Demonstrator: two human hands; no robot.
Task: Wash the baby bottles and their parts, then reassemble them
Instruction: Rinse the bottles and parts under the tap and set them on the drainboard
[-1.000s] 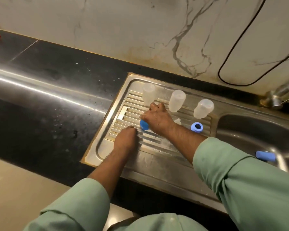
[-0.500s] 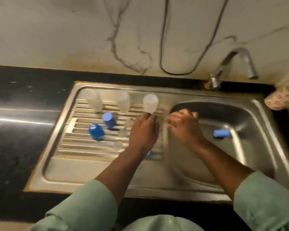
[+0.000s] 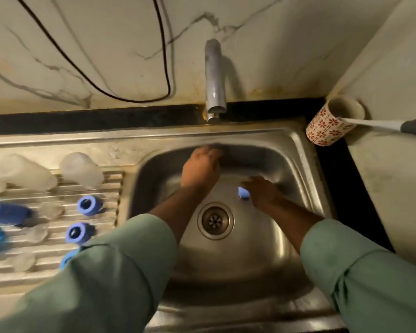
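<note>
Over the sink basin point(image 3: 298, 188), right hand point(image 3: 262, 192) grips blue cap point(image 3: 243, 193).

- Both hands have left the drainboard point(image 3: 58, 251) and now reach into the sink basin point(image 3: 286, 164)
- The right hand point(image 3: 262, 192) has closed over the blue part point(image 3: 243, 193) lying there
- The left hand point(image 3: 201, 169), blurred, is by the basin's back wall

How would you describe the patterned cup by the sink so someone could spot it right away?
Start at the steel sink basin and look to its far right corner, beside the grey tap. There, on the dark counter, stands a white ceramic cup with red flower prints. It is the only patterned item, and a white and grey handle sticks out of it.
</note>
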